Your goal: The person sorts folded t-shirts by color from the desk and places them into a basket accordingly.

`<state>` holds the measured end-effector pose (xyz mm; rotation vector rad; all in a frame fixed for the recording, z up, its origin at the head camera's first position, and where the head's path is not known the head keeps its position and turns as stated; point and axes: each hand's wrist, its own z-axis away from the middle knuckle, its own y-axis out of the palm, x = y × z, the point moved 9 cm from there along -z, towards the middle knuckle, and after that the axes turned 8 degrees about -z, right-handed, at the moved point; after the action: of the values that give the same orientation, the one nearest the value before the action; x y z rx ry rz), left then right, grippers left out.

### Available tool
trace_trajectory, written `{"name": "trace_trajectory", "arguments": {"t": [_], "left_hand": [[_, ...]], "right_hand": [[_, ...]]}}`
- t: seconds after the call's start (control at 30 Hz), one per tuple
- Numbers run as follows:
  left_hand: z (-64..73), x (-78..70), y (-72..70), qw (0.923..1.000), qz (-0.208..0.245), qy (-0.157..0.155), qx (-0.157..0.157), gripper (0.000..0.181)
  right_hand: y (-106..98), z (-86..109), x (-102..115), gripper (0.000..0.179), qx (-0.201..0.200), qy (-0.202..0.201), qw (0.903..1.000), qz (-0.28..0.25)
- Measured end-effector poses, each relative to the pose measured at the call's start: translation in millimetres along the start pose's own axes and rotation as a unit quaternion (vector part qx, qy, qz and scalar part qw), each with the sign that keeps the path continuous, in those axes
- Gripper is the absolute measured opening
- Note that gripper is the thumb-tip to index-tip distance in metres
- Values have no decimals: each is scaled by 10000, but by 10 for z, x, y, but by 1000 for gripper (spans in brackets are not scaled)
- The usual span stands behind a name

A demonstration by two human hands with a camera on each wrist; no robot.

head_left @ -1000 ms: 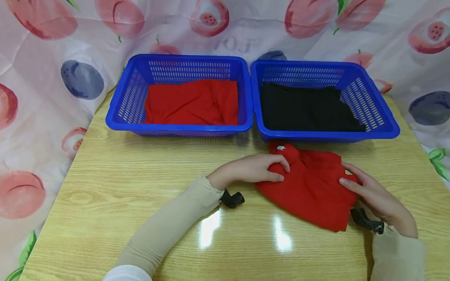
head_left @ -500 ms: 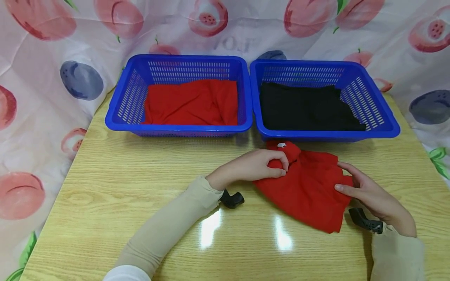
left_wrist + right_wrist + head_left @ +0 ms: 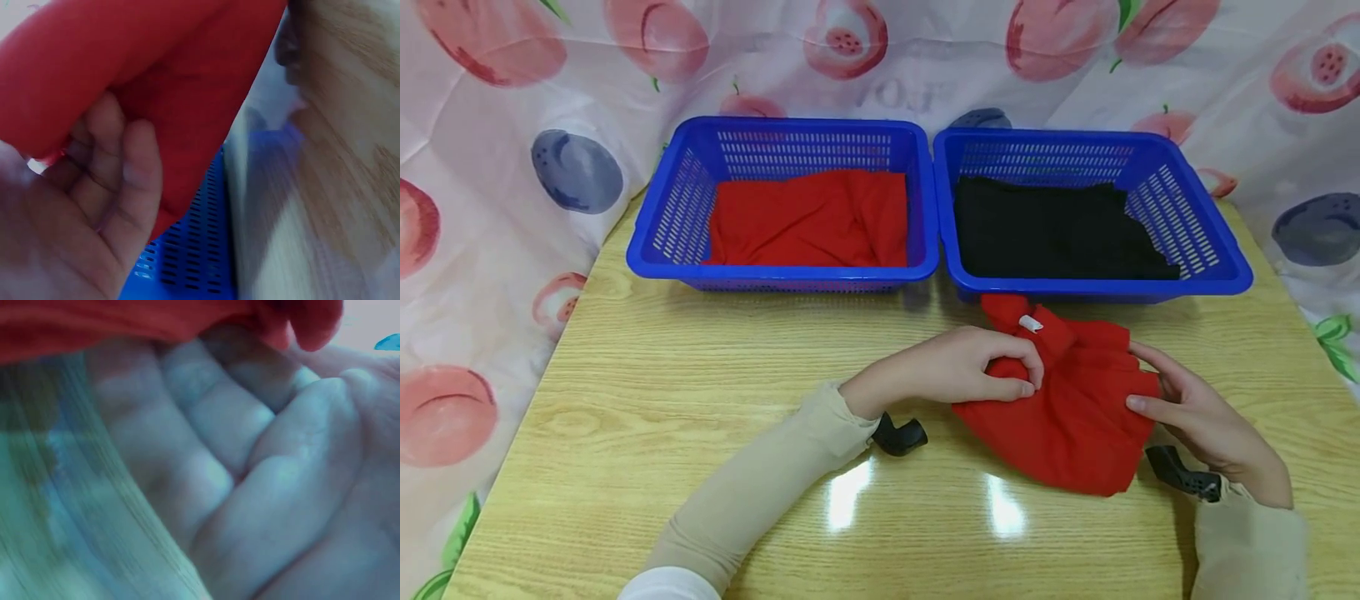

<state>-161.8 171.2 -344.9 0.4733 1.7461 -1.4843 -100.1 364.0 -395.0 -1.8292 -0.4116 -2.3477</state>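
Note:
A red garment [image 3: 1075, 433] with a small white tag [image 3: 1030, 323] lies bunched on the table in front of the right basket; its exact kind is not clear. My left hand [image 3: 973, 367] pinches its left part between thumb and curled fingers, lifting a fold. In the left wrist view the red cloth [image 3: 187, 94] hangs over the fingers. My right hand [image 3: 1202, 417] grips the garment's right edge, thumb on top and fingers underneath. In the right wrist view the curled fingers [image 3: 200, 406] reach under the red cloth [image 3: 125, 325].
Two blue slotted baskets stand side by side at the back. The left basket [image 3: 782, 272] holds folded red cloth [image 3: 808, 221]; the right basket [image 3: 1097, 287] holds folded black cloth [image 3: 1052, 233]. Behind them hangs a fruit-print curtain [image 3: 887, 50]. The wooden table [image 3: 700, 358] is glossy.
My left hand has closed into a pinch on the red garment and moved slightly right, drawing the tagged fold right with it. The right hand keeps its grip almost in place.

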Motion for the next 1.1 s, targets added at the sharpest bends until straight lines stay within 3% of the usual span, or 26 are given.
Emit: {"name": "trace_trajectory", "arguments": {"t": [0.23,0.47,0.67,0.87,1.1], "left_hand": [[7,-137,-47,9991,83,407,-126,7],[46,-228,-138,9943,249,892,-522,8],[73,-264,-166,9940,314,897,-550,9],[183,-480,-264,9943,244,917,-494,11],[113,-383,-200,9887,62,1286,-774,10]], "right_hand": [[33,30,85,63,177,-621,9944,-842],[116,29,185,63,676,-1072,9759,-1775],[111,31,214,60,619,-1381,9695,-1926],[147,43,256,60,873,-1631,9587,-2162],[165,50,287,58,922,-1777,9528,-2282]]}}
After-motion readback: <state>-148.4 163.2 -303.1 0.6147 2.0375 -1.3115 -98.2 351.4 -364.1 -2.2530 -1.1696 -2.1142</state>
